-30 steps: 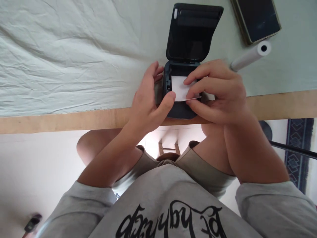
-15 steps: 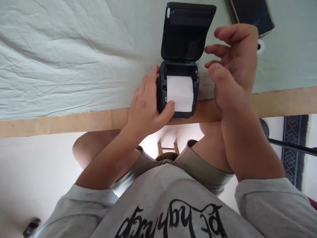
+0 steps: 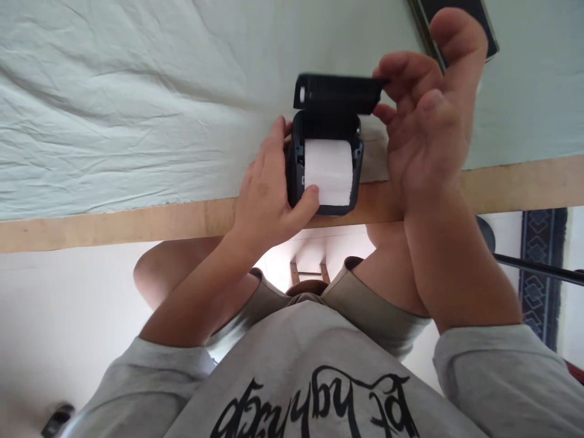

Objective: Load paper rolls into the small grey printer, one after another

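Observation:
A small black portable receipt printer [image 3: 296, 194] sits at the table's near edge with its lid [image 3: 337, 94] partly raised. Inside lies a white paper roll [image 3: 329, 170], its loose end reaching over the front of the body. My left hand [image 3: 269, 194] is wrapped round the printer's left side, thumb resting on the paper's lower left corner. At the lid's right edge, my right hand [image 3: 429, 115] touches it with some fingertips, partly behind it. The thumb and the raised finger of that hand stand apart from the lid.
A pale green cloth [image 3: 137, 109] with wrinkles covers the table, leaving a wooden edge strip [image 3: 114, 222] bare. A dark flat object [image 3: 490, 42] lies at the upper right, partly behind my right hand. My legs and a stool [image 3: 310, 286] are below the edge.
The lid has swung partway down toward the printer body, from nearly upright in view. My right hand has come to its edge. My left hand stays on the printer.

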`<state>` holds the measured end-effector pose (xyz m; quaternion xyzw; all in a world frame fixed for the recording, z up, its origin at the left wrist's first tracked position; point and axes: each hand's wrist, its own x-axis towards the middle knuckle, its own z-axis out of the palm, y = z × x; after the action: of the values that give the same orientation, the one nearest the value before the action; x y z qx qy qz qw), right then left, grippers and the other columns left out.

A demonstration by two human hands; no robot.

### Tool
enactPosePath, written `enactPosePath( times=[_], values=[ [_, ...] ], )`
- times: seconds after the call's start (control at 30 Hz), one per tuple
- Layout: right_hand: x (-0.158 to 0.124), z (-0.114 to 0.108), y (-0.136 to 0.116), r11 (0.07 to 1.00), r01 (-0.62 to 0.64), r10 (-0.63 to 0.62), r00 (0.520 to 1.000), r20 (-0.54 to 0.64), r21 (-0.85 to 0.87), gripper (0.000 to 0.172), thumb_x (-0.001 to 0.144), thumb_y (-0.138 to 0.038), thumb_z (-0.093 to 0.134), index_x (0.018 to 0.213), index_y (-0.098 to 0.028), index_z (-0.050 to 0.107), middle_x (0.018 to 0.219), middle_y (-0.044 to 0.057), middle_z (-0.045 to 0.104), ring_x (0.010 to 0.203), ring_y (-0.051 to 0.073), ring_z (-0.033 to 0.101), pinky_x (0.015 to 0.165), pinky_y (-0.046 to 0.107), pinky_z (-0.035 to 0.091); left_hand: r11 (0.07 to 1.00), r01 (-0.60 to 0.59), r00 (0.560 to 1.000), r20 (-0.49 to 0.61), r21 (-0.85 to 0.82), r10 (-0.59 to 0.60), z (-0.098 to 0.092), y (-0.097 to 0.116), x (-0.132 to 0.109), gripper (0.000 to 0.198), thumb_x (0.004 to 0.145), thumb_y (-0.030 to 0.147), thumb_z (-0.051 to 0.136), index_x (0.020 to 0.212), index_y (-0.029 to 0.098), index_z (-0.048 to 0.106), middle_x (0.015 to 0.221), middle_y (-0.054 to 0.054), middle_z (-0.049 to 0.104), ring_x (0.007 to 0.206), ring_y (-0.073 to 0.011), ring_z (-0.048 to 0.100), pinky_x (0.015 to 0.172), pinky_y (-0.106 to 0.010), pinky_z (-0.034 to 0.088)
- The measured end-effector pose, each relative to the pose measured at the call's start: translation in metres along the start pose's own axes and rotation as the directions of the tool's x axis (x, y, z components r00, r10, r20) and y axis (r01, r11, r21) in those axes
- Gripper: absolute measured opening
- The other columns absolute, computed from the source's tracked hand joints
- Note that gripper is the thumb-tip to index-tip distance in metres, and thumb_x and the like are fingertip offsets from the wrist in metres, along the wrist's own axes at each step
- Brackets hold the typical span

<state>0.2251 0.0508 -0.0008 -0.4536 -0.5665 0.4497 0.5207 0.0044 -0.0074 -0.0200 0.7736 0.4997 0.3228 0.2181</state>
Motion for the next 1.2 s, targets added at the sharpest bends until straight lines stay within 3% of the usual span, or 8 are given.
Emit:
enactPosePath(
  times=[0.17,0.3,0.4,0.53,0.63,0.87,1.2],
  values=[
    [0.000,-0.006,0.003,0.992,0.082,-0.080,0.996,-0.024,0.096,0.047,0.074,-0.056,0.069,0.116,-0.042,0.053,0.115,-0.003,0.068,0.118,0.024,0.065,0.085,0.040,0.054,1.000,0.010,1.000,-0.008,0.007,-0.009,-0.001,-0.001,-0.001,0.080,0.095,0.044,0.053,0.164,0.030,0.016,0.159,-0.010,0.048,0.143,-0.0336,0.053,0.116,-0.055,0.050],
    [0.001,-0.006,0.010,0.985,0.116,-0.121,0.992,0.033,0.125,0.043,0.077,-0.052,0.073,0.116,-0.041,0.059,0.117,-0.002,0.068,0.118,0.024,0.065,0.094,0.043,0.055,1.000,0.014,1.000,0.020,-0.023,-0.013,-0.003,0.002,0.001,0.081,0.095,0.043,0.054,0.164,0.033,0.014,0.161,-0.009,0.046,0.144,-0.0333,0.051,0.118,-0.058,0.047],
    [-0.003,-0.003,0.010,0.990,0.140,-0.140,0.984,0.106,0.007,0.045,0.080,-0.054,0.075,0.120,-0.042,0.057,0.122,-0.001,0.066,0.120,0.024,0.064,0.100,0.044,0.055,0.999,0.019,0.999,0.032,-0.047,-0.017,-0.007,0.008,0.003,0.078,0.094,0.037,0.053,0.163,0.036,0.015,0.163,-0.007,0.043,0.146,-0.0304,0.049,0.119,-0.055,0.047],
    [-0.007,0.003,0.006,0.979,0.127,-0.094,0.976,0.197,-0.160,0.053,0.078,-0.064,0.076,0.121,-0.040,0.056,0.126,0.000,0.065,0.120,0.026,0.064,0.102,0.046,0.055,1.000,-0.013,0.998,0.056,-0.028,0.015,-0.011,0.011,0.005,0.061,0.096,0.039,0.049,0.155,0.037,0.037,0.159,-0.005,0.046,0.146,-0.0312,0.049,0.119,-0.053,0.047],
    [-0.007,0.004,0.003,0.966,0.145,-0.091,0.966,0.244,-0.212,0.047,0.080,-0.064,0.075,0.117,-0.039,0.060,0.124,0.001,0.066,0.118,0.027,0.064,0.103,0.047,0.056,0.999,-0.024,0.996,0.082,-0.024,0.026,-0.012,0.010,0.005,0.054,0.096,0.042,0.048,0.149,0.036,0.047,0.160,-0.007,0.044,0.142,-0.0347,0.052,0.116,-0.055,0.048],
    [-0.006,0.001,-0.002,0.954,0.170,-0.096,0.954,0.284,-0.247,0.034,0.085,-0.056,0.072,0.113,-0.038,0.064,0.114,0.001,0.068,0.105,0.026,0.067,0.097,0.047,0.058,0.999,-0.016,0.997,0.077,0.036,0.014,-0.009,0.013,0.004,0.060,0.093,0.047,0.055,0.149,0.029,0.046,0.158,-0.015,0.043,0.144,-0.0374,0.048,0.114,-0.057,0.047],
    [-0.004,-0.001,-0.006,0.974,0.087,-0.012,0.942,0.334,-0.210,0.039,0.083,-0.057,0.073,0.116,-0.040,0.062,0.122,0.000,0.066,0.112,0.027,0.065,0.104,0.049,0.056,0.998,-0.016,0.996,0.093,0.053,0.011,-0.010,0.013,0.005,0.059,0.094,0.051,0.055,0.148,0.031,0.045,0.158,-0.013,0.042,0.143,-0.0357,0.049,0.115,-0.056,0.046]
  ],
)
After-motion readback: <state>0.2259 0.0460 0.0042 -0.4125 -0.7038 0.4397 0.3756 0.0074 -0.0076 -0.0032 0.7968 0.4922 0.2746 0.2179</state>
